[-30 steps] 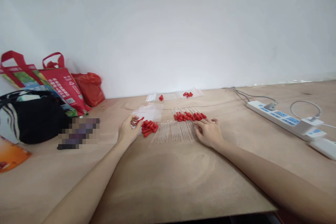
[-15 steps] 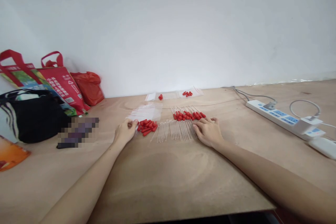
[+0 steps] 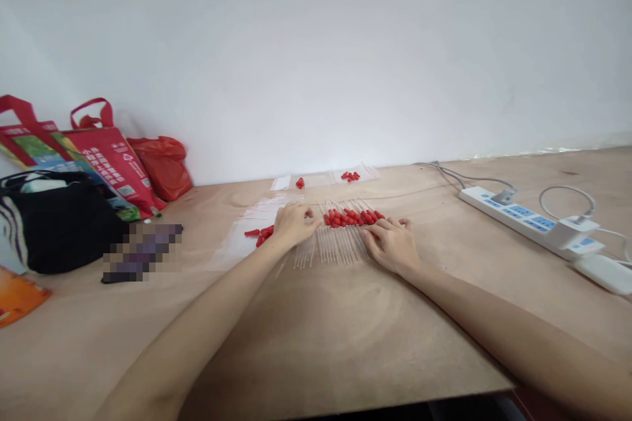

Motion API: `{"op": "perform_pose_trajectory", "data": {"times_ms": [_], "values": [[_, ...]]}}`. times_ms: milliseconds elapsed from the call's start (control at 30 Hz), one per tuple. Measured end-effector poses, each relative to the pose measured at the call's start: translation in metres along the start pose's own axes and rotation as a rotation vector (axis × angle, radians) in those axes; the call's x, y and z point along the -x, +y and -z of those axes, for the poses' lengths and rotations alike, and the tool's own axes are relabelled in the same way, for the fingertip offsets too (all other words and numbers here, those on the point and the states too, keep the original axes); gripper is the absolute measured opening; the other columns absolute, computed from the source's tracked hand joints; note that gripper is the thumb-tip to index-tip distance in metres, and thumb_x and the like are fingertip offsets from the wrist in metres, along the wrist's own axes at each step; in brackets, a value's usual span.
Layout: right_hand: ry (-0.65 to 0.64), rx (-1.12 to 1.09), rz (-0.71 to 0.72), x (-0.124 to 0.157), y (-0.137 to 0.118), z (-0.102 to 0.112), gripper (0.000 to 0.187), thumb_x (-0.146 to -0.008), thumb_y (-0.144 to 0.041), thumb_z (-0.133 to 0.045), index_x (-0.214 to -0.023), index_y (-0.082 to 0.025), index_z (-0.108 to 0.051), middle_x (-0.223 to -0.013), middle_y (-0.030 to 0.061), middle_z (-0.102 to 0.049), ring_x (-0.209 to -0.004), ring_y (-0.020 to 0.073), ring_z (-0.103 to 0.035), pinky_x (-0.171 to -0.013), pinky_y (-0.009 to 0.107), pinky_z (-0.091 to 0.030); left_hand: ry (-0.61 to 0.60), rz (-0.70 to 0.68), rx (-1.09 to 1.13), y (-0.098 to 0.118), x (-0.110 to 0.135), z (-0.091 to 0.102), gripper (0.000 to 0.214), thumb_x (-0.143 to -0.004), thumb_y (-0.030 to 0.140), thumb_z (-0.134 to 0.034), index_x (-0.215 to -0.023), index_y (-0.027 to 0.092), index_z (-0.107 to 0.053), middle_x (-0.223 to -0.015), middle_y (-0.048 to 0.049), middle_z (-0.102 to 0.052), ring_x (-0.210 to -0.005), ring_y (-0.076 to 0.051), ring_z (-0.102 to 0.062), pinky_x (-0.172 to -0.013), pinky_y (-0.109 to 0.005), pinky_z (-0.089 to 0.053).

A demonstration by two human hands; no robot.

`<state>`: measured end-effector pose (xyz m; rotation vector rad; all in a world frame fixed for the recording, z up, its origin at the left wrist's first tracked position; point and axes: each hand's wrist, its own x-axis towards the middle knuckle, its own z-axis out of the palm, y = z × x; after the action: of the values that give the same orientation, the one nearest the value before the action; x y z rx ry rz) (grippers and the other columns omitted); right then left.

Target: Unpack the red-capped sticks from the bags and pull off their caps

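My left hand (image 3: 296,223) reaches over the pile, its thumb and fingers drawn together by the left end of the row. What sits in that pinch, if anything, is hidden. Small red bulb-shaped pieces (image 3: 264,234) show behind its wrist, with the rest of their pile covered by the hand. Thin clear tubes (image 3: 340,247) lie side by side in the middle, pointing toward me. Across their far ends runs a band of red bulbs (image 3: 348,217), with more thin tubes beyond. At the band's right end rests my right hand (image 3: 395,247), fingers bent and thumb close to them; their grip is unclear.
Clear plastic bags (image 3: 320,179) lie near the wall, with a few red pieces on them. A white power strip (image 3: 528,217) with plugs and cables is to the right. Shopping bags (image 3: 111,158), a black bag (image 3: 64,230) and a blurred-out item (image 3: 143,253) stand left.
My left hand has moved right, from the left side of the red pile to the row's left end. Fewer pieces of the pile show. My right hand has stayed in place.
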<state>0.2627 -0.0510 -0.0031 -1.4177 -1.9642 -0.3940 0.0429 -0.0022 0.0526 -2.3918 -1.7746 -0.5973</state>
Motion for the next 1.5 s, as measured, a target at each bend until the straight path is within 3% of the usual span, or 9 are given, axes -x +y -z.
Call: {"op": "perform_pose_trajectory", "data": {"times_ms": [200,333,467,533,667,833,1133,1333,1500], "values": [[0.023,0.014,-0.007,-0.001,0.004,0.002,0.031,-0.085,-0.030,-0.038,-0.075,-0.022,-0.066,-0.073,0.0033,-0.064,-0.076,0.0159,-0.052,-0.078,0.035,-0.019,-0.194,0.232,0.121,0.021,-0.033,-0.026,0.037,-0.067,0.055,-0.052,-0.060,0.020,-0.063,-0.068,-0.0039,-0.065,-0.070,-0.021,-0.059,-0.065,-0.030,-0.039],[0.028,-0.002,-0.011,-0.001,0.005,0.001,0.028,-0.084,-0.029,-0.040,-0.074,-0.022,-0.065,-0.074,0.0024,-0.064,-0.076,0.0160,-0.052,-0.078,0.036,-0.019,-0.187,0.237,0.150,0.022,-0.034,-0.029,0.032,-0.070,0.044,-0.051,-0.054,0.019,-0.060,-0.057,-0.0010,-0.062,-0.061,-0.018,-0.058,-0.058,-0.026,-0.038],[0.053,-0.050,-0.024,-0.001,0.006,-0.001,0.024,-0.083,-0.029,-0.042,-0.079,-0.023,-0.065,-0.076,0.0023,-0.064,-0.076,0.0164,-0.051,-0.078,0.036,-0.021,-0.102,0.229,0.167,0.017,-0.013,-0.013,0.026,-0.072,0.037,-0.049,-0.059,0.018,-0.061,-0.063,-0.0009,-0.063,-0.067,-0.018,-0.058,-0.060,-0.027,-0.037],[0.084,-0.085,-0.015,0.000,0.005,0.000,0.024,-0.082,-0.030,-0.043,-0.090,-0.023,-0.064,-0.084,0.0041,-0.063,-0.080,0.0170,-0.051,-0.077,0.035,-0.024,-0.021,0.161,0.165,0.012,0.007,-0.004,0.020,-0.071,0.034,-0.051,-0.063,0.019,-0.061,-0.070,-0.0010,-0.063,-0.073,-0.018,-0.057,-0.066,-0.028,-0.038],[0.105,-0.092,0.141,0.000,-0.001,0.004,0.041,-0.081,-0.039,-0.046,-0.118,-0.023,-0.050,-0.113,0.0085,-0.053,-0.099,0.0210,-0.047,-0.083,0.036,-0.027,0.186,-0.190,0.101,0.001,0.053,0.006,0.014,-0.070,0.027,-0.053,-0.062,0.018,-0.059,-0.063,-0.0012,-0.059,-0.067,-0.017,-0.053,-0.066,-0.031,-0.036],[0.017,-0.066,0.425,0.002,-0.014,0.006,0.041,-0.082,-0.043,-0.046,-0.119,-0.027,-0.048,-0.120,0.0061,-0.051,-0.112,0.0235,-0.039,-0.095,0.044,-0.017,0.316,-0.437,0.048,-0.005,0.084,-0.001,0.015,-0.075,0.025,-0.051,-0.064,0.018,-0.058,-0.063,-0.0018,-0.057,-0.065,-0.015,-0.049,-0.065,-0.031,-0.036],[0.024,-0.189,0.483,0.003,-0.022,-0.003,0.019,-0.085,-0.029,-0.046,-0.094,-0.028,-0.063,-0.069,-0.0025,-0.064,-0.085,0.0151,-0.052,-0.095,0.043,-0.013,0.363,-0.504,0.075,-0.004,0.083,-0.012,0.012,-0.077,0.023,-0.051,-0.070,0.017,-0.059,-0.067,-0.0029,-0.058,-0.068,-0.016,-0.049,-0.068,-0.031,-0.037],[0.055,-0.231,0.474,0.003,-0.027,-0.001,0.019,-0.084,-0.026,-0.045,-0.087,-0.025,-0.064,-0.062,-0.0030,-0.062,-0.077,0.0131,-0.051,-0.096,0.045,-0.012,0.328,-0.550,0.096,-0.003,0.079,-0.014,0.018,-0.078,0.028,-0.055,-0.093,0.019,-0.060,-0.087,-0.0050,-0.062,-0.082,-0.018,-0.052,-0.076,-0.033,-0.037],[0.079,-0.244,0.517,0.004,-0.027,0.000,0.018,-0.083,-0.024,-0.045,-0.083,-0.024,-0.063,-0.058,-0.0035,-0.061,-0.074,0.0127,-0.051,-0.095,0.045,-0.012,0.340,-0.626,0.085,-0.004,0.078,-0.015,0.011,-0.082,0.021,-0.050,-0.078,0.020,-0.061,-0.072,-0.0004,-0.063,-0.075,-0.014,-0.053,-0.077,-0.033,-0.036]]}}
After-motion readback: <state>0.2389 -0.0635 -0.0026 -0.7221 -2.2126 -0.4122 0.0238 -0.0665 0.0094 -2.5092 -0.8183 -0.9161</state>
